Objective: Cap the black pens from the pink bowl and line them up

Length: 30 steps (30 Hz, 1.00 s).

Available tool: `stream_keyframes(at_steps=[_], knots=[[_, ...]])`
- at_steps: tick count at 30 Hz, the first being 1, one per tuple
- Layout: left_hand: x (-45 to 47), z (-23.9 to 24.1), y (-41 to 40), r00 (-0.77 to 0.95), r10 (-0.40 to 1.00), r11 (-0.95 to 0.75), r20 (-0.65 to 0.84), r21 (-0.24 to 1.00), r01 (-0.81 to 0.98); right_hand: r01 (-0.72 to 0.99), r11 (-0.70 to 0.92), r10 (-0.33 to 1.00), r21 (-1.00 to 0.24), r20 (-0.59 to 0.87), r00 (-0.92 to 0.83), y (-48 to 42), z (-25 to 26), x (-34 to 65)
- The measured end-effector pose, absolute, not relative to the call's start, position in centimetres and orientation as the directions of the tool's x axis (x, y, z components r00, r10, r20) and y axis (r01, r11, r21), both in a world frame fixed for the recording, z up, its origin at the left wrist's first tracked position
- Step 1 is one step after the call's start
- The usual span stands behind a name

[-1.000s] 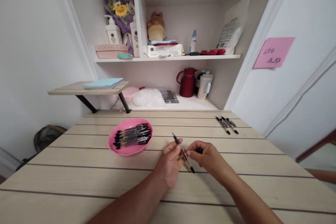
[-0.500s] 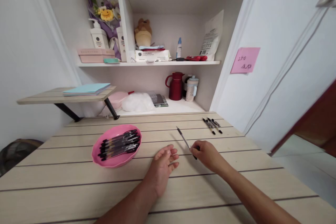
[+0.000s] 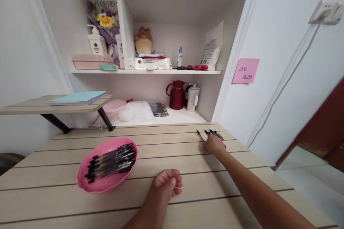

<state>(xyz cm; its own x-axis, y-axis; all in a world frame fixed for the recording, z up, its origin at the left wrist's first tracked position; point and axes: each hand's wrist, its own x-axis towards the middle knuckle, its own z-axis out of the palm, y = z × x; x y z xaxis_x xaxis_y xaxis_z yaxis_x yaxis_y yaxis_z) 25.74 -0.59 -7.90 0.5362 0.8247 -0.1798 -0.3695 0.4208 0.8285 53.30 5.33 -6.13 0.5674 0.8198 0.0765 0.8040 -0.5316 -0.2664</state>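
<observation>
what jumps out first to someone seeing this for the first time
The pink bowl of black pens, near left on the wooden table. Then the right hand stretched to a small row of pens at the table's far right edge, while the left hand rests curled near the front.

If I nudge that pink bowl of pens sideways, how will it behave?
The pink bowl looks like thin plastic with a rounded base, so it is probably light and would likely slide easily on the smooth table. Its low, wide shape suggests it rarely tips, though it may rock. The loose pens piled inside could roll and shift.
</observation>
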Motion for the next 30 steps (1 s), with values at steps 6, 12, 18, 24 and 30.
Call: stream_keyframes(at_steps=[6, 12, 18, 24, 30], knots=[[26.1, -8.4, -0.4, 0.498, 0.839, 0.438, -0.220, 0.815, -0.379, 0.801, -0.504, 0.821, -0.324, 0.106, 0.561, 5.4, -4.9, 53.4], [26.0, -7.4, -0.6, 0.505, 0.828, 0.450, -0.246, 0.828, -0.334, 0.833, -0.270, 0.903, -0.483, 0.171, 0.393, 1.5, -3.4, 49.1], [27.3, -6.4, -0.8, 0.588, 0.760, 0.552, -0.277, 0.752, -0.360, 0.689, 0.182, 0.951, -0.702, 0.304, 0.058, -4.0, -4.6, 41.1], [27.4, -6.8, -1.3, 0.584, 0.765, 0.533, -0.271, 0.776, -0.338, 0.764, 0.188, 0.951, -0.617, 0.309, 0.017, -5.5, -5.4, 39.3], [27.0, -6.8, -1.4, 0.561, 0.780, 0.507, -0.278, 0.806, -0.306, 0.717, 0.208, 0.948, -0.665, 0.317, 0.019, -5.6, -5.8, 39.1]])
